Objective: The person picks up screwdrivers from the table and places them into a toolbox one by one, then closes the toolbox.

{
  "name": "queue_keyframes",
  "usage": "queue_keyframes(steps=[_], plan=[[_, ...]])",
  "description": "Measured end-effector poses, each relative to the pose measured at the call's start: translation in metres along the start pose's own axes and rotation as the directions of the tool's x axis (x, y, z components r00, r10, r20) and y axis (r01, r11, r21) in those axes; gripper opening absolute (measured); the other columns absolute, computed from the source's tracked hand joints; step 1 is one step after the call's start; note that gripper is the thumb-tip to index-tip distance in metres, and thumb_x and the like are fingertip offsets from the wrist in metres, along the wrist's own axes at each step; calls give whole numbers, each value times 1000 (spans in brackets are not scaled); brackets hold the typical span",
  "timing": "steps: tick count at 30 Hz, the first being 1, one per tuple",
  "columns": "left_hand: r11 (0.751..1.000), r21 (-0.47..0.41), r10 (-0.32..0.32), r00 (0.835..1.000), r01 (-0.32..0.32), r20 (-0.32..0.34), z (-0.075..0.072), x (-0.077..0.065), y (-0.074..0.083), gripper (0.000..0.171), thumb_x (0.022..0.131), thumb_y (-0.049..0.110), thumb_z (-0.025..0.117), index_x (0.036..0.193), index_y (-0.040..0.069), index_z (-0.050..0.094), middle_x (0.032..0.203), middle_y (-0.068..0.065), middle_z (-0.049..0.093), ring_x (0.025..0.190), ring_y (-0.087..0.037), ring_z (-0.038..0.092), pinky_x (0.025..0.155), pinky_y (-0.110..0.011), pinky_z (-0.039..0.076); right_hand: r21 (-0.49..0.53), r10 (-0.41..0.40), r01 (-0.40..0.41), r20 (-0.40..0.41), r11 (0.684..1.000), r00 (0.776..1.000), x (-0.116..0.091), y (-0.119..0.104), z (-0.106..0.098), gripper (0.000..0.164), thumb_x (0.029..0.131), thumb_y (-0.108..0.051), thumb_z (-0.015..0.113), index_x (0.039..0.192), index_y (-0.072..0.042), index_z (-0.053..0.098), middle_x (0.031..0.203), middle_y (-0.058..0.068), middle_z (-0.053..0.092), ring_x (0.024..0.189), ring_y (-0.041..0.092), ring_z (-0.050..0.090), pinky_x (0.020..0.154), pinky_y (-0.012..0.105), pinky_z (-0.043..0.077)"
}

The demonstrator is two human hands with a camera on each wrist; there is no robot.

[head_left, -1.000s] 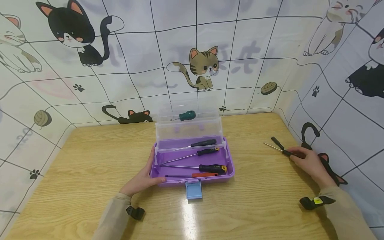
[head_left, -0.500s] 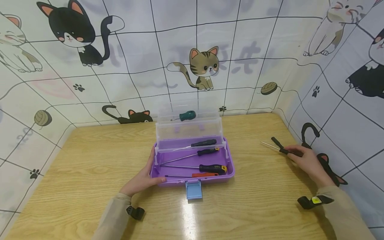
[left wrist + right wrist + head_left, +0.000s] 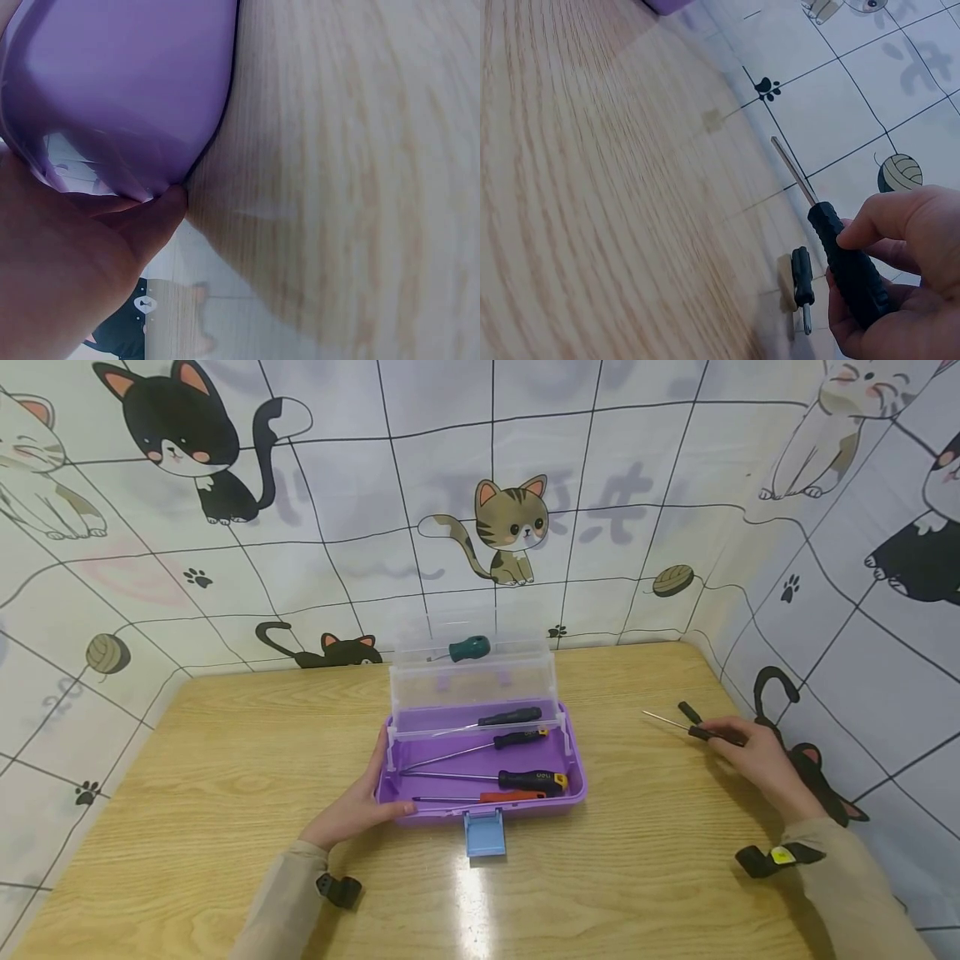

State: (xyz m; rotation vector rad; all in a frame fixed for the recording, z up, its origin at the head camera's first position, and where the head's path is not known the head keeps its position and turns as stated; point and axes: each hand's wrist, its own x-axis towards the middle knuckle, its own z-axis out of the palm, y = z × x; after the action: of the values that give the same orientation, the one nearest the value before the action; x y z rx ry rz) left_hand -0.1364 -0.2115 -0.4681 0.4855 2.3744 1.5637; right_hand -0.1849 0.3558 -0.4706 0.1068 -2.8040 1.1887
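At far left, a light wood-grain table (image 3: 247, 760), below a white wall covering (image 3: 345, 485) printed with black grid lines and cartoon cats. Next, a beige left sleeve (image 3: 281, 893) with a small black device (image 3: 341, 892) strapped at the wrist. Beyond the cuff, the left hand (image 3: 358, 810), curled on the left end of an open rectangular purple plastic box (image 3: 525, 811), thumb over the front rim. Above the box, a raised transparent plastic lid (image 3: 480, 687). At the lid, a stubby dark-green-handled screwdriver (image 3: 470, 648) (inside or behind, impossible to tell through the clear plastic). At the box front, a pale blue plastic clasp (image 3: 485, 835), folded down. In the box, with shafts to the left: a red-orange-handled screwdriver (image 3: 513, 797) nearest the front, a plain black-handled screwdriver (image 3: 510, 717) at the back, and between them a slim black-and-yellow-handled screwdriver (image 3: 519, 740) and a thick black-and-yellow-handled screwdriver (image 3: 532, 782). Well apart from the box, at the table's right, a small black-ridged-handled screwdriver (image 3: 855, 281), tip toward the box, held between thumb and curled fingers of the right hand (image 3: 757, 760). Just behind, on the table, a short black-handled screwdriver (image 3: 802, 277). Last, a beige right sleeve (image 3: 862, 893).
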Motion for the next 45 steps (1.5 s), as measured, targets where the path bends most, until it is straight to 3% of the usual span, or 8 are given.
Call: queue_keyframes(steps=[15, 22, 27, 32, 36, 40, 45], plan=[[1000, -23, 6, 1000, -6, 10, 0, 2, -2, 120, 81, 23, 79, 152, 32, -19, 159, 1, -20, 144, -30, -12, 110, -63, 2, 30, -53, 51, 42, 998, 998, 6, -15, 8, 24, 93, -4, 59, 116, 3, 64, 113, 25, 61, 88, -7, 48, 71, 17, 40], [1000, -7, 6, 1000, -6, 8, 0, 0, 0, 120, 82, 23, 78, 152, 33, -19, 159, 0, -20, 144, -32, -11, 110, -63, 3, 23, 2, -3, 63, 1000, 998, 9, -28, 11, 26, 95, -9, 59, 119, 0, 63, 119, 24, 60, 100, 14, 52, 76, 22, 40], [999, -3, 34, 999, -34, 9, 0, 1, -1, 121, 81, 25, 79, 152, 29, -18, 159, 2, -20, 144, -32, -11, 109, -64, 2, 17, 18, -19, 89, 1000, 996, 10, -36, 11, 28, 97, -12, 55, 122, 0, 62, 125, 25, 57, 114, 37, 50, 85, 36, 41], [999, -3, 51, 999, -51, 8, -1, 2, -2, 121, 81, 24, 79, 153, 26, -18, 158, 4, -20, 144, -31, -12, 109, -63, 2, 16, 35, -37, 130, 999, 991, 11, -44, 9, 33, 99, -16, 52, 128, -2, 61, 135, 28, 49, 125, 45, 41, 93, 54, 36], [999, -11, 51, 999, -51, 8, -1, 2, -2, 120, 81, 22, 79, 152, 33, -18, 159, 4, -20, 144, -31, -12, 109, -63, 2, 17, 17, -19, 137, 1000, 990, 12, -48, 9, 34, 101, -18, 50, 130, -3, 60, 135, 27, 49, 118, 40, 47, 85, 41, 42], [998, -19, 52, 999, -52, 9, 0, 2, -3, 120, 81, 21, 79, 150, 40, -17, 159, 4, -20, 144, -30, -11, 110, -63, 2, 48, -12, 6, 126, 999, 992, 14, -50, 11, 33, 101, -17, 51, 129, -3, 60, 127, 23, 56, 100, 17, 52, 71, 22, 42], [999, -20, 49, 999, -49, 8, 0, 2, -2, 120, 82, 20, 79, 152, 33, -18, 159, 2, -19, 144, -31, -10, 110, -62, 2, 109, -61, 48, 121, 993, 991, 15, -48, 13, 32, 100, -13, 51, 128, 1, 59, 124, 23, 58, 97, 4, 52, 72, 14, 43]])
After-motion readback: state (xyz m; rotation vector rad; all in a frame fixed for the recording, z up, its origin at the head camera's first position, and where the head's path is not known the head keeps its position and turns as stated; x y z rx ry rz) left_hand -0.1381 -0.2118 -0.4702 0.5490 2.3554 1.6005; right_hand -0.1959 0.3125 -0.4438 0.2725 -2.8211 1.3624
